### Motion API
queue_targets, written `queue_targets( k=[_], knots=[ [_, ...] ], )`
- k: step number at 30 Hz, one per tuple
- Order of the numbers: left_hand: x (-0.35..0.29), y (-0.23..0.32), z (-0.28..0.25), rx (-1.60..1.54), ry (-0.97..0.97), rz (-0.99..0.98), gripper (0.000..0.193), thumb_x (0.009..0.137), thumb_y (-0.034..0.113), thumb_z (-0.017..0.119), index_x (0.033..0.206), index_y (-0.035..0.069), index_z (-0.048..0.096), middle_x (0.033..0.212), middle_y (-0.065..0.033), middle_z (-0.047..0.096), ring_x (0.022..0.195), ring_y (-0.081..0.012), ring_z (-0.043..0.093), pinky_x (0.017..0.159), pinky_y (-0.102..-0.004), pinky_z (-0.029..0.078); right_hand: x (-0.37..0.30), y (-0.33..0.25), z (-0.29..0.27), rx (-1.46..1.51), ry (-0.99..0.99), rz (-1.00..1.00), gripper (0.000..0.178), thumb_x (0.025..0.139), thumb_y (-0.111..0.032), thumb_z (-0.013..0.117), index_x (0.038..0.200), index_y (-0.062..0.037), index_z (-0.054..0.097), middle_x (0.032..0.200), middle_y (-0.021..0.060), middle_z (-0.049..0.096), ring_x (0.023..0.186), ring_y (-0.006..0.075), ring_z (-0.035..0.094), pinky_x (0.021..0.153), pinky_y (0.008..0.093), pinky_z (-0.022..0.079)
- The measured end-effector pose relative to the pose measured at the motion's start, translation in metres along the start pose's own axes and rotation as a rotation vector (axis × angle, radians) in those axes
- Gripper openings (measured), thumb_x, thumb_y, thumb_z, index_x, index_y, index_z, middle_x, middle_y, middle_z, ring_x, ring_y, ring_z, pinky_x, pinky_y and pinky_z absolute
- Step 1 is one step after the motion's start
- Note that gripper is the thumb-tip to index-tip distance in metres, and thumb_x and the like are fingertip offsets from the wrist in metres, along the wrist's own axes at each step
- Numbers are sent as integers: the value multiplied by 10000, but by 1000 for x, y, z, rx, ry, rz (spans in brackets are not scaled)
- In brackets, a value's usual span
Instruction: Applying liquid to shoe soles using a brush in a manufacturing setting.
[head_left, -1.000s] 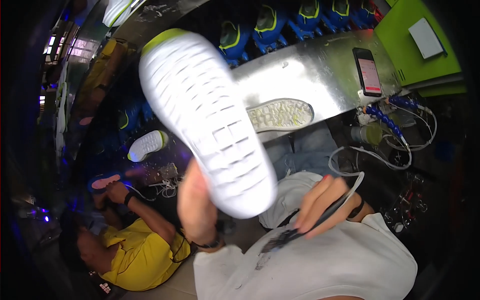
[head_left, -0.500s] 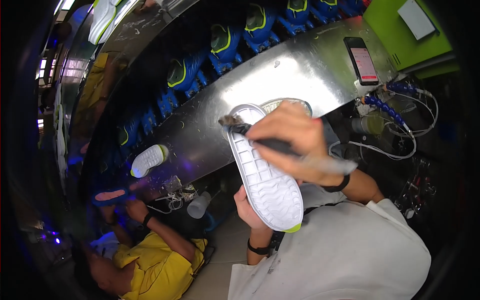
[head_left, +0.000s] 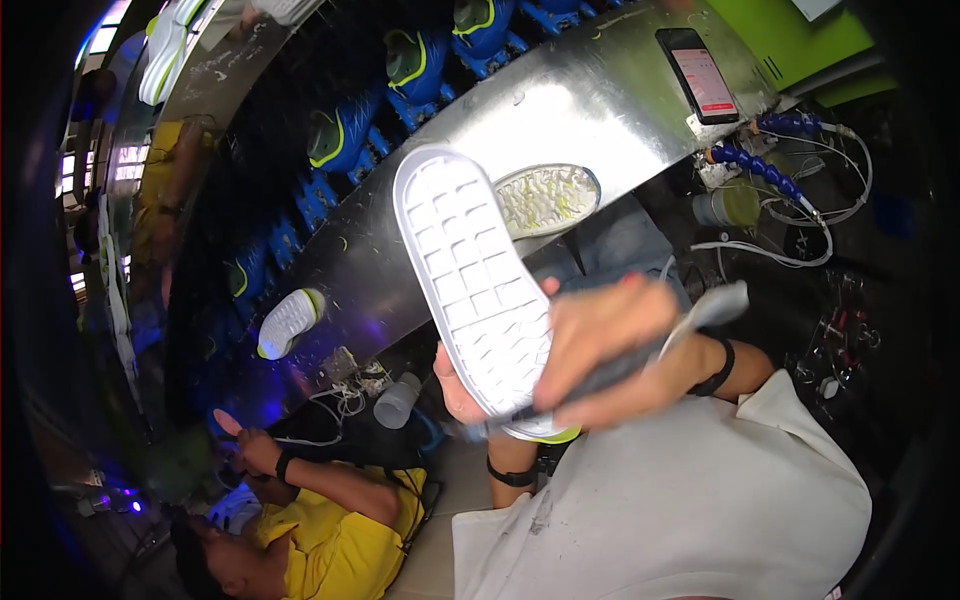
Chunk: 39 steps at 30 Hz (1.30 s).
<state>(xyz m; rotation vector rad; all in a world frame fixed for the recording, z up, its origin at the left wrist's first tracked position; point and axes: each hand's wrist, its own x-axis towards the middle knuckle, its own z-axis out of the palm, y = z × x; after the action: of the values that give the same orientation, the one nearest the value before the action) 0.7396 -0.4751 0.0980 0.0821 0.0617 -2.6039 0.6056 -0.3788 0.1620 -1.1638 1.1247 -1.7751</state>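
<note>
A white shoe sole (head_left: 468, 255) with a gridded inner face and a lime-green end is held up at a tilt. My left hand (head_left: 458, 385) grips it from the lower left, its thumb at the edge and its other fingers hidden behind. My right hand (head_left: 625, 335) is closed around a brush (head_left: 718, 303) with a dark handle and a pale rear end; both are blurred. The brush lies across the lower end of the sole, and its bristles cannot be made out. Just behind the sole, an oval piece (head_left: 550, 196) with lime-yellow streaks rests at the bench edge.
The metal bench (head_left: 620, 120) carries another white sole (head_left: 289, 323) and a phone (head_left: 697, 75). Blue shoe uppers (head_left: 350, 132) stand in a row beyond it. Blue jointed hoses (head_left: 765, 182) are at right. A co-worker in yellow (head_left: 350, 540) sits at left, near a plastic cup (head_left: 398, 402).
My right hand and the brush have moved from the sole's far end down to its near end. The sole has shifted left and slightly up in the picture. The co-worker's hands have moved too.
</note>
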Motion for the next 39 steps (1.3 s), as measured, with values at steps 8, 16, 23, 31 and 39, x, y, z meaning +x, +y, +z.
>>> queue_targets(
  k=[8,16,23,31,39],
  knots=[
    [26,-11,31,3,-35,-162,881,957,680,330,1562,47,229,1528,-306,336,1265,-524,472,1037,-616,405,-14,-24,-18,127,-12,55,291,699,43,843,971,26,742,950,148,723,738,191,672,633,275,496],
    [37,9,52,98,68,-331,883,952,642,388,1550,9,246,1567,-306,258,1352,-613,303,1017,-708,369,-15,-50,-46,-163,-119,8,125,778,16,775,898,6,741,879,123,711,733,200,686,623,264,506],
    [36,24,9,-226,-54,-420,807,940,544,454,1440,-88,409,1408,-285,508,1279,-452,517,1073,-575,409,-15,-60,15,-420,-31,49,192,747,61,752,924,9,700,785,93,654,677,219,665,577,277,503],
    [39,15,22,-157,-3,-304,842,917,582,477,1490,-25,363,1452,-277,466,1284,-488,486,1040,-610,417,-2,-38,5,-333,58,99,244,810,19,778,1037,32,689,917,122,704,770,173,697,651,248,520],
    [54,21,31,136,-78,-193,849,916,607,487,1503,9,353,1454,-274,459,1253,-501,492,1004,-640,420,26,-46,-19,-34,228,5,245,791,32,757,1029,35,700,872,130,702,755,177,700,646,251,518]
  ],
)
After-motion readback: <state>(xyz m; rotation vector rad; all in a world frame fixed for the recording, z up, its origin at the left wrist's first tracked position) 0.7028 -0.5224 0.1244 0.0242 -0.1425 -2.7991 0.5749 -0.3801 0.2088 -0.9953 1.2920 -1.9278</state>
